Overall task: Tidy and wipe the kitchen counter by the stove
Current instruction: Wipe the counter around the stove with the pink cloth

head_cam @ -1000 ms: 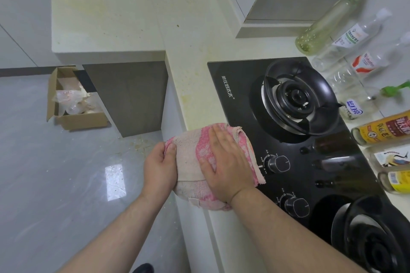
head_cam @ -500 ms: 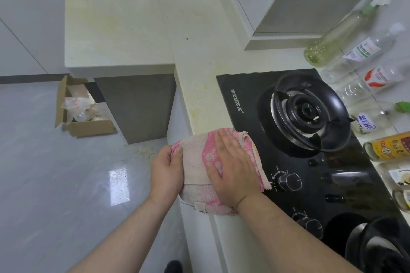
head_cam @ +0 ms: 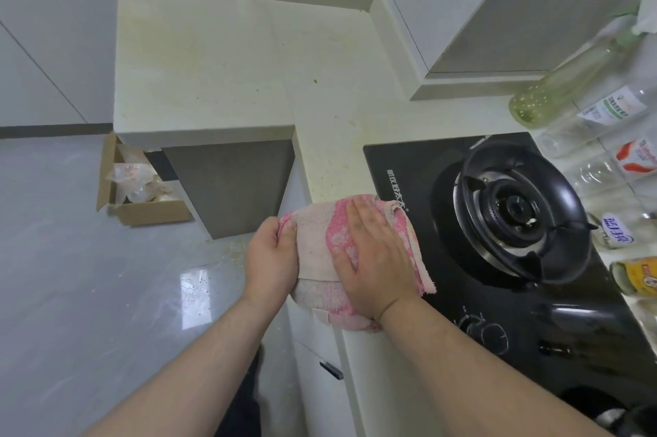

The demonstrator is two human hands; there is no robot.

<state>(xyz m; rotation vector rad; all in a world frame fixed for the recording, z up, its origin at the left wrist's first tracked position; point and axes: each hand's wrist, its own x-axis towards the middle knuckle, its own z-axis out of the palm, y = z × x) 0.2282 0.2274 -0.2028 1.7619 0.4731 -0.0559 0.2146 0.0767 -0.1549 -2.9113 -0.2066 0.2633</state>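
Pink-and-beige cloth (head_cam: 314, 250), worn and folded, lies on front edge of counter (head_cam: 334, 138), right corner over black stove (head_cam: 409, 180). Right hand (head_cam: 377, 259) flat on top, fingers straight, hides middle of cloth. Left hand (head_cam: 272, 259) grips its left edge. Knobs (head_cam: 492, 335) by forearm blurred. Farther on, counter stained yellowish. Bottles (head_cam: 565, 81) at right cut off by frame.

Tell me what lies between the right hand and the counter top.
In the head view, only the cloth lies there: the right hand presses flat on it at the counter edge.
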